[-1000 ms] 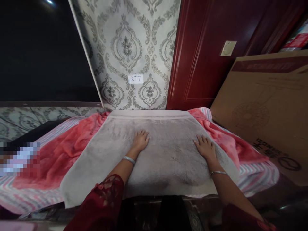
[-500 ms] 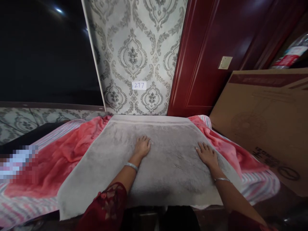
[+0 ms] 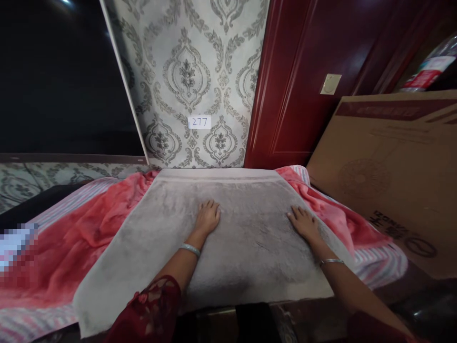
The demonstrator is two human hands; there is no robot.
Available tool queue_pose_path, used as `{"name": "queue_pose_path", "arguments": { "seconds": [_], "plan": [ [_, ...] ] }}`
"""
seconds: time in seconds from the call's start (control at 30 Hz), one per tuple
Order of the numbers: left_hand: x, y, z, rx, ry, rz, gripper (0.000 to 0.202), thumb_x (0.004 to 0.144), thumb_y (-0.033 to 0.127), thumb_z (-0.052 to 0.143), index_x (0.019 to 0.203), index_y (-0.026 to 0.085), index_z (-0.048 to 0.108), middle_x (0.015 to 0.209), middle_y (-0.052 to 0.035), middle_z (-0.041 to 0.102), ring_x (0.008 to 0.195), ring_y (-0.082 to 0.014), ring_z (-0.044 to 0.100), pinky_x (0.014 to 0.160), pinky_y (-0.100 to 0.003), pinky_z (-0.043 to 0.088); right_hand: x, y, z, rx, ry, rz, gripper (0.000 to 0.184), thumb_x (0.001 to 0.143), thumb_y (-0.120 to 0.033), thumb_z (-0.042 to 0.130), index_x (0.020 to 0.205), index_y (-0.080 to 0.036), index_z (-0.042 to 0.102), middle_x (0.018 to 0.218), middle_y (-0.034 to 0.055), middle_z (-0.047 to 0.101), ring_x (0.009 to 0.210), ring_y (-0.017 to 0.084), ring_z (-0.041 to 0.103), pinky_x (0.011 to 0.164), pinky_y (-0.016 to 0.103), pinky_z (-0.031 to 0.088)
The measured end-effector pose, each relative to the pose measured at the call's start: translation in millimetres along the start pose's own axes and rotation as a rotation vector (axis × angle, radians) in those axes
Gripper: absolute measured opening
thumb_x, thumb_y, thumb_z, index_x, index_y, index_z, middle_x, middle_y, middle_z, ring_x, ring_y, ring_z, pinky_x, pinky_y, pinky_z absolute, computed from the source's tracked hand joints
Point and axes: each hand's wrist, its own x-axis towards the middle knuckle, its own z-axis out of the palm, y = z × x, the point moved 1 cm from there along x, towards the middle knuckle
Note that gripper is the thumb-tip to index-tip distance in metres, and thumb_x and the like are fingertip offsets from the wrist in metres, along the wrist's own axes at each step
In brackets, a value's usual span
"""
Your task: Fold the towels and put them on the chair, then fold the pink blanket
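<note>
Wide grey plush cloth with a pale border strip point(image 3: 250, 257) lies spread flat across the center and lower center of the frame, over a coral-red fluffy blanket point(image 3: 110, 221) and a pink, white and grey striped cloth point(image 3: 39, 324) that show at both sides. Left hand point(image 3: 208, 216) palm down near frame center, fingers extended and close together; right hand point(image 3: 303, 221) palm down at center right, fingers a bit spread. Both open, nothing pinched; palm pressure can't be told. Plush looks soft, limp, fairly light for its size, not fragile; nap probably grips rather than slips, and would likely ruckle if pushed. Best holds, probably: the free corner at lower left, or the pale strip along the far edge. Hard to make out: near edge partly behind the dark red lace sleeve point(image 3: 150, 302) at lower center left; lower-right corner behind the right forearm point(image 3: 348, 283); whether the coral parts join underneath; pixelated patch at far lower left; dim area at bottom. Black screen point(image 3: 64, 81) upper left, brown cardboard box point(image 3: 385, 190) and labelled plastic bottle point(image 3: 432, 69) on the right are cut off by the frame.
</note>
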Motion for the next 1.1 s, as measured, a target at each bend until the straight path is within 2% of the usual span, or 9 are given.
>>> {"name": "queue_pose_path", "arguments": {
  "seconds": [0.2,0.37,0.53,0.63,0.7,0.8,0.97,1.03,1.1],
  "plan": [
    [5.9,5.6,-1.1,0.009,-0.067,0.063,0.050,0.101,0.035,0.041,0.146,0.017,0.052,0.159,-0.0165,0.044,0.149,-0.0334,0.035,0.122,-0.058,0.023,24.7,-63.4,-21.4,0.103,0.049,-0.114,0.060,0.106,-0.042,0.023,0.158,-0.016,0.037,0.162,0.0159,0.034,0.150,0.030,0.030,0.118,0.053,0.030],
    [45.2,38.9,7.0,-0.056,-0.186,0.206,0.057,0.102,0.045,0.037,0.152,0.020,0.044,0.164,-0.0146,0.036,0.153,-0.0316,0.030,0.124,-0.059,0.022,37.7,-115.7,-16.3,0.082,0.081,-0.261,0.057,0.107,-0.044,0.024,0.159,-0.025,0.037,0.163,0.0109,0.035,0.150,0.030,0.029,0.118,0.053,0.029],
    [82.2,72.8,33.9,-0.053,-0.218,0.215,0.062,0.102,0.052,0.030,0.155,0.021,0.040,0.165,-0.0126,0.035,0.154,-0.0295,0.027,0.125,-0.058,0.019,32.6,-122.3,9.0,0.004,0.051,-0.367,0.054,0.107,-0.047,0.025,0.157,-0.033,0.041,0.163,0.0043,0.036,0.150,0.030,0.030,0.118,0.056,0.028],
    [93.0,71.2,45.3,-0.029,-0.262,0.193,0.066,0.101,0.059,0.031,0.156,0.024,0.040,0.165,-0.0114,0.034,0.154,-0.0304,0.027,0.124,-0.059,0.019,33.6,-119.0,16.0,0.002,0.040,-0.361,0.055,0.107,-0.048,0.025,0.157,-0.033,0.041,0.164,0.0035,0.035,0.151,0.030,0.028,0.118,0.057,0.028],
    [97.8,55.0,44.3,-0.004,-0.280,0.163,0.066,0.100,0.061,0.033,0.156,0.027,0.040,0.166,-0.0089,0.032,0.154,-0.0301,0.026,0.125,-0.059,0.017,35.0,-118.3,16.4,0.008,0.028,-0.359,0.055,0.107,-0.048,0.025,0.157,-0.033,0.040,0.164,0.0033,0.034,0.151,0.030,0.028,0.119,0.057,0.027],
    [99.0,3.9,26.8,0.047,-0.286,0.065,0.061,0.100,0.057,0.036,0.155,0.030,0.042,0.166,-0.0066,0.032,0.155,-0.0300,0.025,0.125,-0.059,0.016,35.4,-118.6,14.5,0.010,0.017,-0.353,0.055,0.107,-0.047,0.026,0.157,-0.032,0.040,0.165,0.0027,0.033,0.151,0.030,0.027,0.119,0.057,0.026],
    [67.6,-111.3,-33.9,0.154,-0.211,-0.216,0.050,0.102,0.045,0.045,0.147,0.022,0.051,0.159,-0.0148,0.044,0.147,-0.0363,0.037,0.116,-0.066,0.030,33.9,-119.1,13.2,0.001,0.010,-0.350,0.055,0.107,-0.046,0.025,0.157,-0.033,0.041,0.165,0.0016,0.032,0.152,0.030,0.026,0.120,0.056,0.026],
    [47.8,-143.3,-58.9,0.186,-0.151,-0.279,0.049,0.097,0.044,0.060,0.139,0.019,0.055,0.146,-0.0138,0.053,0.131,-0.0310,0.054,0.108,-0.058,0.046,34.2,-119.2,13.5,0.008,0.010,-0.350,0.055,0.107,-0.047,0.025,0.157,-0.033,0.041,0.165,0.0018,0.033,0.151,0.030,0.027,0.120,0.057,0.026],
    [31.1,-161.3,-78.3,0.207,-0.097,-0.312,0.045,0.095,0.041,0.064,0.133,0.018,0.058,0.136,-0.0117,0.059,0.117,-0.0262,0.061,0.098,-0.050,0.054,34.9,-119.4,13.8,0.015,0.009,-0.348,0.055,0.107,-0.046,0.025,0.157,-0.033,0.041,0.165,0.0021,0.033,0.151,0.030,0.027,0.120,0.057,0.026]
  ]
}}
